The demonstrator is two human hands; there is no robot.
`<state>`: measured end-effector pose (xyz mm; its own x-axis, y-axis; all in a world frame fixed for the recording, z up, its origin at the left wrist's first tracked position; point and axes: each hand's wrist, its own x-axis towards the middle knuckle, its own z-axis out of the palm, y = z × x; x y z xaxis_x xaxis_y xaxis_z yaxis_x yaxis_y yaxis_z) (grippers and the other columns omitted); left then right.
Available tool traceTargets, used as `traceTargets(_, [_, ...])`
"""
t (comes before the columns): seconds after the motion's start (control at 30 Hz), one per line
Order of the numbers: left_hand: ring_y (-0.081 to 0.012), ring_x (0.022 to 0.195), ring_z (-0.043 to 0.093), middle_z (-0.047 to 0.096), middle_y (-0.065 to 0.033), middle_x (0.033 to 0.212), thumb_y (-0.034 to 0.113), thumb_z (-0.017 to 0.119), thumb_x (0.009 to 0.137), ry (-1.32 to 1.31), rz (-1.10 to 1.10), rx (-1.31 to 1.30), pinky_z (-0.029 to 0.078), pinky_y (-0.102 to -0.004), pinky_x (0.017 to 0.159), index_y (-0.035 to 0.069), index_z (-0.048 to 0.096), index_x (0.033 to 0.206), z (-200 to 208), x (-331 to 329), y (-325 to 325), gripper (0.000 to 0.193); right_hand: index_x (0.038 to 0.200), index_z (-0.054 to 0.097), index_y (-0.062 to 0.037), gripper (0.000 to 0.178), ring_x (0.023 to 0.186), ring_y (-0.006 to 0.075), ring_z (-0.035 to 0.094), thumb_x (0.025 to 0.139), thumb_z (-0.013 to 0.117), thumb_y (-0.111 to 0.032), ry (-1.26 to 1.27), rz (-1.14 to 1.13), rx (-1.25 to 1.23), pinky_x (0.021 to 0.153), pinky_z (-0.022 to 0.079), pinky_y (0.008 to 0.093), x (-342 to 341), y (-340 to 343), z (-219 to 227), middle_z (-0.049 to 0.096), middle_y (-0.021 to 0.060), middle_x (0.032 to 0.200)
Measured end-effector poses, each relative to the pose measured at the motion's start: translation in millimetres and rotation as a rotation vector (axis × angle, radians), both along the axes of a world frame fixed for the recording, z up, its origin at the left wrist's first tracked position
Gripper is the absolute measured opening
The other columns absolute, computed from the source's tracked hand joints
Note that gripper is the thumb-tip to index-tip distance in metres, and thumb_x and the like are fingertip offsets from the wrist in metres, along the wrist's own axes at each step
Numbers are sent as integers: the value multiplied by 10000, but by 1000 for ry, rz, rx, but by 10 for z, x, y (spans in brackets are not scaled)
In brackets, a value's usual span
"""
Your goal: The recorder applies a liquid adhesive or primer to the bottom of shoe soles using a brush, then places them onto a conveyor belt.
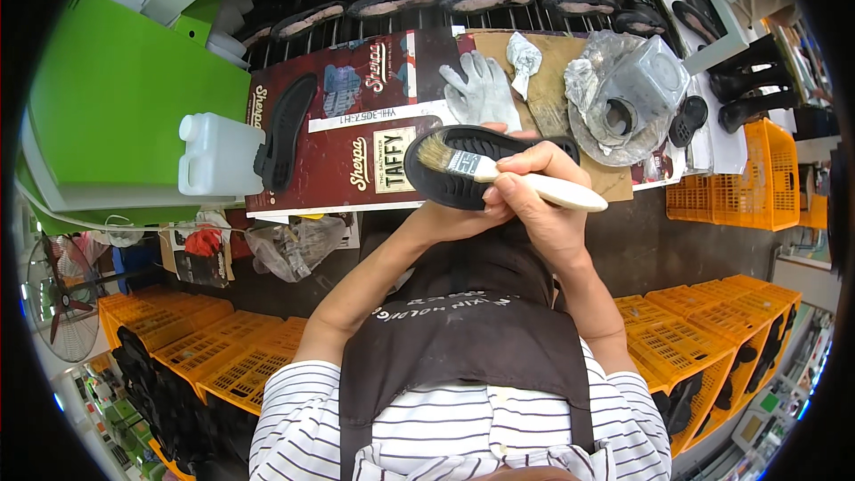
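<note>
A black shoe sole (445, 199) lies across my left hand (454, 221), which supports it from below with its fingers coming round the far edge. My right hand (545, 200) is closed on a flat paintbrush (570, 193) with a pale handle. The brush's tan bristles rest at the left end of the sole's ridged inner face; whether they press on it I cannot tell. A second black sole (289, 134) lies to the left on the cardboard-covered bench, by a white plastic jug (218, 156).
Beyond my hands lie a grey work glove (481, 89) and crumpled white paper (524, 62). At right, a translucent container (648, 80) sits on plastic-wrapped material. Black shoes (485, 0) line a rack behind the bench. Orange crates (200, 338) stand both sides of me; a fan (62, 298) is far left.
</note>
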<state>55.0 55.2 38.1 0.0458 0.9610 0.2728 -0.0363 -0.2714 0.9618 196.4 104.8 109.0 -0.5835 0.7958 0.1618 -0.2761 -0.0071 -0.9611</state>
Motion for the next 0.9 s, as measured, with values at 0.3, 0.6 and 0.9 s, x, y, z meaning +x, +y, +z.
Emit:
traceTargets(0.3, [-131, 1057, 496, 525, -35, 1099, 205, 832, 712, 108, -333, -294, 421, -289, 917, 5, 457, 1256, 215, -242, -182, 690, 933, 601, 46, 118, 635, 114, 655, 884, 656, -46, -26, 123, -94, 562, 543, 214, 63, 327, 30, 670, 101, 757])
traceTargets(0.6, [-177, 1087, 550, 580, -109, 1173, 628, 563, 849, -412, -319, -358, 438, -316, 944, -39, 426, 1311, -39, -342, -294, 823, 939, 598, 10, 120, 597, 136, 624, 890, 655, -83, -69, 109, -133, 535, 520, 246, 17, 640, -37, 652, 108, 726])
traceTargets(0.9, [-171, 720, 640, 641, -138, 863, 816, 289, 820, -506, -78, -393, 530, -285, 620, -14, 481, 1246, 125, -227, -290, 952, 919, 623, 22, 158, 617, 103, 641, 874, 689, -114, -106, 242, -148, 558, 535, 216, -14, 507, -53, 670, 84, 744])
